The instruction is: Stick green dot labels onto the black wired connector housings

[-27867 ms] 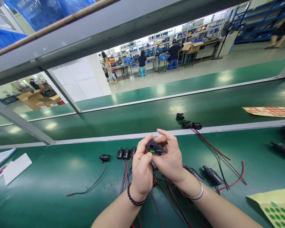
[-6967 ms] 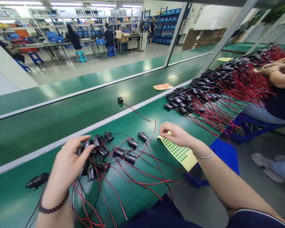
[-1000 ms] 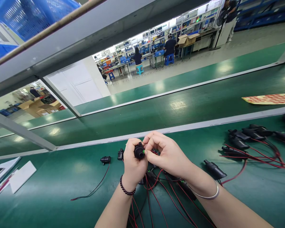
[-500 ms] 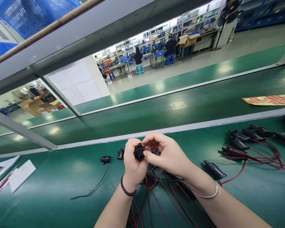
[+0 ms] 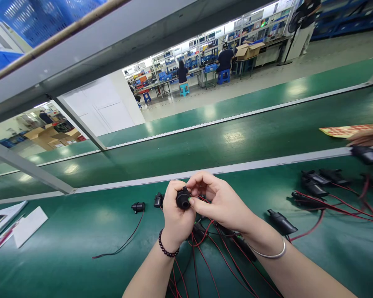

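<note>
My left hand grips a small round black socket with red and black wires hanging below it. My right hand pinches at the socket's right edge, where a tiny green dot sticker shows by the fingertips. Both hands hover over the green bench. Several more wired black sockets lie under my wrists, one of them off to the left with a long wire.
A further group of black sockets with red wires lies at the right. Another person's hand reaches in at the right edge near a red-dot sticker sheet. White papers lie at the left. A conveyor belt runs behind.
Another person's hand has come in at the right edge and lifted a black socket. My hands stay together on the held socket, with the green dot showing again at my fingertips.
</note>
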### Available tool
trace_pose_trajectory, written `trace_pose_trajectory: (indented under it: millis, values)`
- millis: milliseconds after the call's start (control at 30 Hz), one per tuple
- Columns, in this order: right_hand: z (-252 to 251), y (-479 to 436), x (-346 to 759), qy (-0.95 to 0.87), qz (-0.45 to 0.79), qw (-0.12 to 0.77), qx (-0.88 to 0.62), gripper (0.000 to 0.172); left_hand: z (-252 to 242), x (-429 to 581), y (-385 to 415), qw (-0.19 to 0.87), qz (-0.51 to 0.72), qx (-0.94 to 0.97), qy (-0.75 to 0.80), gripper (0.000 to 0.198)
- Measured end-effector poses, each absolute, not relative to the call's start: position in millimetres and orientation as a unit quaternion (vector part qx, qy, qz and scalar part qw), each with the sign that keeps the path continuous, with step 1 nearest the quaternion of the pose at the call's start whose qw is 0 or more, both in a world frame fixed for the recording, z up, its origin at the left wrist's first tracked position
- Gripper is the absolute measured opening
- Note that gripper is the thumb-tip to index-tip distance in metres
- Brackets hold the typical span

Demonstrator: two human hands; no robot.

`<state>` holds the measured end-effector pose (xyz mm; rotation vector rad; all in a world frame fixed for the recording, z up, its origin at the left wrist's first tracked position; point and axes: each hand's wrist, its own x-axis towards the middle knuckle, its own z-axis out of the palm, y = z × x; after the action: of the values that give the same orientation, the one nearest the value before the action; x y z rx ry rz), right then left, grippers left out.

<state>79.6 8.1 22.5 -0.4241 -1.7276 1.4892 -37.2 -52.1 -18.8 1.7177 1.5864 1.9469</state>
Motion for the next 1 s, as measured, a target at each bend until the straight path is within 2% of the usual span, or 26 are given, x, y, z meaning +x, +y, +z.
trace_pose_trajectory:
  millis: [333,600,1000]
  values:
    - [18.7,6.4,76.6,-0.656,0.612,0.410,-0.163,0.021,-19.7,-36.0,-51.4,0.011,0.624,0.579,0.525,0.016]
    - [18.1,6.9,76.5,-0.658,0.617,0.402,-0.157,0.024,-17.5,-34.7,-50.9,0.048,0.649,0.562,0.510,0.016]
    - [16.3,6.2,75.4,-0.653,0.620,0.406,-0.157,0.023,-18.9,-34.2,-52.0,0.032,0.639,0.557,0.529,0.011]
